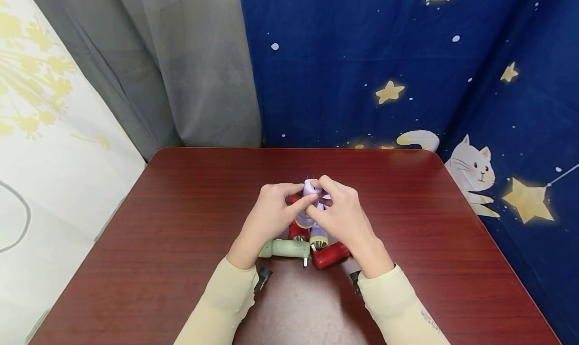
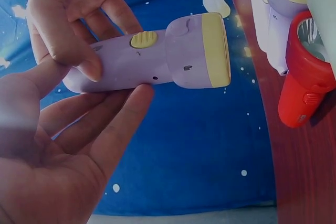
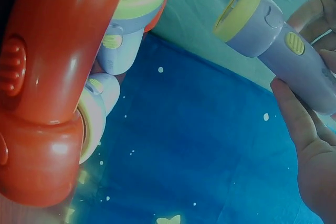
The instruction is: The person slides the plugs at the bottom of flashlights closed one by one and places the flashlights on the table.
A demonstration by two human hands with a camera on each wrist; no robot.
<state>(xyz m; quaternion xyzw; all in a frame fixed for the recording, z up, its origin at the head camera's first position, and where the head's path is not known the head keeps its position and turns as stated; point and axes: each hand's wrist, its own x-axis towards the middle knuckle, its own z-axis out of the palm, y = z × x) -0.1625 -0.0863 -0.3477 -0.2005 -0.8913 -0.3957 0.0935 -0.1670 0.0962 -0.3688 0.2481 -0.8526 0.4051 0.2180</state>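
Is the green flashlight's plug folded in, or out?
Out: in the head view, a metal prong projects from the green flashlight near one end.

The raised flashlight (image 2: 181, 51) is lilac, with a pale yellow rim (image 2: 216, 51), a pale yellow switch (image 2: 144, 39) and small dark marks on its body. Below it, a second lilac flashlight (image 1: 318, 233) repeats the yellow rim. The near left flashlight (image 1: 287, 248) is pale green; the near right flashlight (image 1: 332, 255) is red. The table (image 1: 190, 199) is reddish brown with fine grain. Both sleeves (image 1: 226, 295) are cream, the right bearing dark lettering (image 1: 429, 321). Far right, a deep blue curtain (image 1: 325, 74) shows golden stars, white dots and a white cat (image 1: 472, 169); far left, another curtain (image 1: 199, 59) is grey.
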